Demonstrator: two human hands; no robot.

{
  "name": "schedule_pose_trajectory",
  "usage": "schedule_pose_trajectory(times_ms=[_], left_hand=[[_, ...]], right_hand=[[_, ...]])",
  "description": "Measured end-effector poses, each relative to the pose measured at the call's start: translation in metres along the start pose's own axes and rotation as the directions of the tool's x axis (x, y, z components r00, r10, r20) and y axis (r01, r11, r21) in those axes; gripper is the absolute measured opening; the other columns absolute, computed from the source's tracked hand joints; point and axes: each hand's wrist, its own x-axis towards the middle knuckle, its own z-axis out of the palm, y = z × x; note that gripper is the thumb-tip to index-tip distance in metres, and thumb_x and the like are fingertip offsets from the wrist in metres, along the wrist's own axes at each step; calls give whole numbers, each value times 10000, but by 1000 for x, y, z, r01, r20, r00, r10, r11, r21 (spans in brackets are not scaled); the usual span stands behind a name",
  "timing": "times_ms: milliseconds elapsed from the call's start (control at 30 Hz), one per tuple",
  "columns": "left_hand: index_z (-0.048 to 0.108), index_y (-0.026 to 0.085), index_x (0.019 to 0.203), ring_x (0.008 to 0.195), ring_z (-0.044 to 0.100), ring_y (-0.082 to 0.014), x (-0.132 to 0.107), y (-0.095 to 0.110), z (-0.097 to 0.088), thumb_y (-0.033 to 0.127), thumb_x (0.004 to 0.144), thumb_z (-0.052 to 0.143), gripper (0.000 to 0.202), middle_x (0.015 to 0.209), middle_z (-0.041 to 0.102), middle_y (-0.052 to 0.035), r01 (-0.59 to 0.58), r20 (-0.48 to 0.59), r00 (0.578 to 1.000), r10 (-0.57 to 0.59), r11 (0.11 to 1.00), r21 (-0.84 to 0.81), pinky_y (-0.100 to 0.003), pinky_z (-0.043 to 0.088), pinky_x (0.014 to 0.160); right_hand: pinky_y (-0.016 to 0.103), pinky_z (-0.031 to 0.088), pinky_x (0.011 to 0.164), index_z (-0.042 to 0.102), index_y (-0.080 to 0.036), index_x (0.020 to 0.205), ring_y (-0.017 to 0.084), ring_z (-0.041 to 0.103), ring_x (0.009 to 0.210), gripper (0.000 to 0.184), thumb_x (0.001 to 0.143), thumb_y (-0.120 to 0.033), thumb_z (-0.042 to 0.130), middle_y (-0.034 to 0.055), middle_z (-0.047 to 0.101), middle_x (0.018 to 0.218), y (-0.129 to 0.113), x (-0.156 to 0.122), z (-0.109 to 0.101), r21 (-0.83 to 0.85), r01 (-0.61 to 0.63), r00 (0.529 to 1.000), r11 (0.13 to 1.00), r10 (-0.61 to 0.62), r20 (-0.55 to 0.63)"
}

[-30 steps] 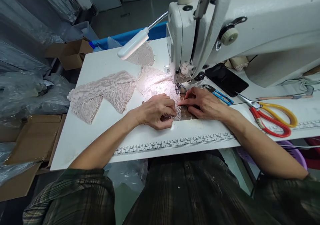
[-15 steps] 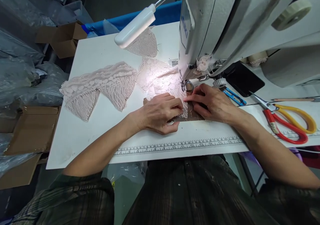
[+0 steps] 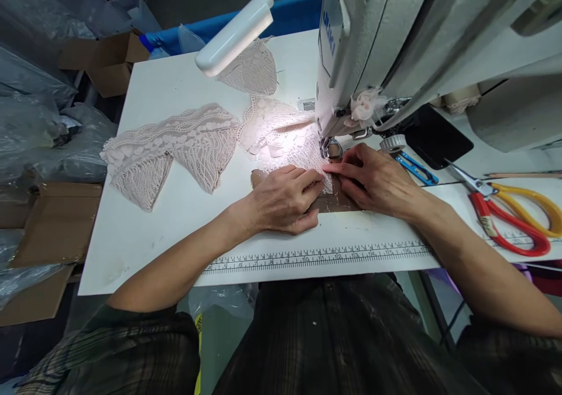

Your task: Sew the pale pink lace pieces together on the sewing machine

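My left hand (image 3: 283, 199) lies knuckles-up on a pale pink lace piece (image 3: 281, 140) and the brown fabric (image 3: 333, 201) under it, fingers curled and pressing down just in front of the presser foot (image 3: 330, 148) of the white sewing machine (image 3: 395, 44). My right hand (image 3: 373, 178) rests on the same pieces from the right, index finger stretched along the lace edge toward my left fingertips. Both hands pin the layers flat on the white table (image 3: 175, 231) under the lamp's light.
More lace pieces (image 3: 175, 149) lie spread at the left. A gooseneck lamp (image 3: 232, 32) hangs over the table. Blue thread snips (image 3: 417, 169), a black phone (image 3: 434, 140) and red-and-yellow scissors (image 3: 513, 219) lie right. Cardboard boxes (image 3: 105, 58) and plastic bags stand left.
The view has shifted closer and further under the machine head. My hands have edged slightly toward the presser foot with the lace and brown fabric.
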Motion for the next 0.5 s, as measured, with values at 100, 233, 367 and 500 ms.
schedule_pose_trajectory(times_ms=[100, 233, 367, 500], left_hand=[[674, 86, 1145, 938, 683, -262, 1, -2, 3, 305, 930, 529, 339, 1167, 695, -153, 0, -15, 1000, 1, 1000, 29, -424, 569, 814], [677, 69, 1144, 913, 679, -260, 2, -4, 5, 306, 947, 504, 354, 1117, 701, -151, -1, -31, 1000, 3, 998, 59, -413, 560, 787], [669, 63, 1164, 934, 673, -263, 3, -6, 7, 304, 948, 506, 363, 1141, 695, -158, 7, -61, 998, -2, 997, 75, -416, 563, 811], [653, 70, 1191, 945, 665, -258, 3, -8, 10, 316, 946, 510, 375, 1157, 687, -156, 23, -82, 996, -15, 995, 94, -411, 570, 848]], right_hand=[[346, 441, 777, 712, -279, 1350, 204, 553, 842, 453, 1030, -410, 419, 128, 647, 1076, 0, 0, 0, -13, 17, 1000, 1000, -17, -4], [354, 441, 775, 695, -306, 1372, 214, 561, 856, 457, 1044, -421, 398, 126, 653, 1099, -2, 0, -1, -19, 21, 1000, 1000, -21, 1], [358, 435, 770, 673, -283, 1401, 233, 572, 871, 497, 1057, -454, 357, 132, 652, 1028, -3, 1, -1, -27, -21, 1000, 999, 22, 21], [346, 438, 786, 669, -271, 1399, 229, 581, 907, 485, 1051, -444, 379, 129, 653, 1058, -2, 0, -1, 8, -13, 1000, 1000, 13, 29]])
